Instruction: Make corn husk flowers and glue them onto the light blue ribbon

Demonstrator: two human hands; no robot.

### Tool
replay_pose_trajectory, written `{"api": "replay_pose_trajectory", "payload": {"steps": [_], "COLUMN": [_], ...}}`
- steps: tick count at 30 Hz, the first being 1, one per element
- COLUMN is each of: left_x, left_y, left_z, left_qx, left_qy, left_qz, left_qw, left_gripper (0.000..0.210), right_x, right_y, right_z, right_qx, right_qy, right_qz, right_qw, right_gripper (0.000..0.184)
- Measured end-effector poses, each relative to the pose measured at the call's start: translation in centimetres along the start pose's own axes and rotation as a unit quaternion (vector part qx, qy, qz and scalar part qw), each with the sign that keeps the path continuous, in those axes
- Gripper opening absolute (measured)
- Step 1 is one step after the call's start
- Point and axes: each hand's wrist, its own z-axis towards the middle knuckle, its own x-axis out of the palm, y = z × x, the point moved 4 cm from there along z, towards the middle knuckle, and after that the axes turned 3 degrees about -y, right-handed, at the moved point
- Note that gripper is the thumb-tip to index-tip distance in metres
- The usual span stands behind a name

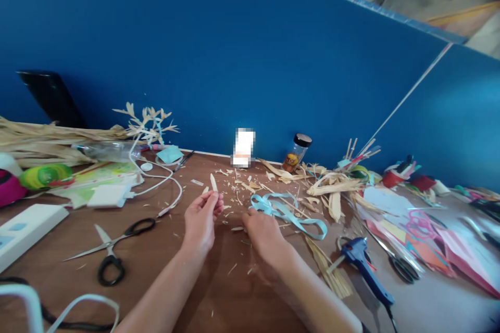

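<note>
My left hand [202, 217] is closed in a pinch on a pale, pointed piece of dried husk [213, 182], whose tip sticks up above the fingers. To its right, my right hand [263, 231] is low at the tabletop, its fingers curled down and mostly hidden under the hand. What they hold, if anything, does not show. A light blue ribbon [308, 227] lies in loops just behind and beside that hand. Small husk scraps [237, 186] are scattered between and beyond both hands.
Open scissors [110, 243] lie on the left, near a white charger [107, 195] and cable. A blurred bright phone-like object [242, 148] and a lidded jar [297, 153] stand by the blue partition [219, 52]. Husks [335, 187] and a blue glue gun [363, 263] lie right.
</note>
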Motion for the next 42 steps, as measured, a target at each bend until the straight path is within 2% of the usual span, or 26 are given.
{"api": "replay_pose_trajectory", "payload": {"steps": [8,10,11,13,14,15,17,19,23,25,27,31,33,35,38,40,42], "left_x": [0.1,0.1,0.2,0.4,0.5,0.7,1.0,1.2,1.0,0.8,0.7,0.6,0.5,0.5,0.5,0.6,0.7], "left_y": [0.9,1.2,1.4,1.6,1.7,1.8,2.0,2.3,2.8,3.0,3.2,3.4,3.6,3.8,4.1,4.4,4.7], "left_z": [-0.5,-0.8,-1.0,-1.4,-1.6,-1.8,-2.1,-2.3,-2.1,-1.9,-1.8,-1.7,-1.7,-1.7,-2.0,-2.3,-2.6], "left_qx": [-0.025,-0.038,-0.045,-0.059,-0.065,-0.07,-0.079,-0.083,-0.086,-0.086,-0.083,-0.076,-0.083,-0.095,-0.109,-0.118,-0.131], "left_qy": [0.027,0.037,0.043,0.057,0.065,0.077,0.101,0.116,0.098,0.087,0.079,0.064,0.06,0.06,0.07,0.081,0.09], "left_qz": [0.036,0.051,0.062,0.088,0.1,0.108,0.114,0.114,0.139,0.156,0.156,0.107,0.076,0.055,0.046,0.051,0.063], "left_qw": [0.999,0.997,0.996,0.993,0.991,0.989,0.985,0.983,0.982,0.98,0.981,0.989,0.992,0.992,0.991,0.988,0.985], "left_gripper": [0.024,0.024,0.024,0.025,0.025,0.025,0.024,0.023,0.024,0.024,0.023,0.021,0.019,0.017,0.015,0.016,0.016], "right_x": [0.5,0.5,0.6,1.1,1.4,1.7,1.9,1.8,1.1,1.1,1.6,3.2,3.5,3.4,3.0,2.7,2.6], "right_y": [-0.4,-1.0,-1.3,-2.1,-2.4,-2.6,-2.9,-2.9,-2.7,-2.9,-3.3,-3.4,-3.1,-2.6,-2.2,-2.3,-2.5], "right_z": [-0.6,-0.9,-1.0,-1.2,-1.2,-1.2,-1.3,-1.5,-2.0,-2.0,-1.9,-1.6,-1.7,-1.9,-2.0,-2.0,-1.9], "right_qx": [0.004,0.002,0.003,0.011,0.017,0.023,0.032,0.033,0.028,0.038,0.063,0.124,0.127,0.109,0.081,0.084,0.093], "right_qy": [-0.05,-0.08,-0.093,-0.111,-0.117,-0.123,-0.144,-0.163,-0.188,-0.204,-0.221,-0.218,-0.209,-0.202,-0.19,-0.195,-0.209], "right_qz": [0.058,0.154,0.236,0.414,0.481,0.518,0.539,0.53,0.509,0.515,0.547,0.651,0.676,0.676,0.651,0.632,0.625], "right_qw": [0.997,0.985,0.967,0.903,0.869,0.846,0.83,0.832,0.839,0.832,0.805,0.716,0.696,0.701,0.731,0.746,0.746], "right_gripper": [0.016,0.014,0.012,0.01,0.009,0.008,0.008,0.009,0.01,0.011,0.014,0.024,0.025,0.024,0.017,0.013,0.014]}}
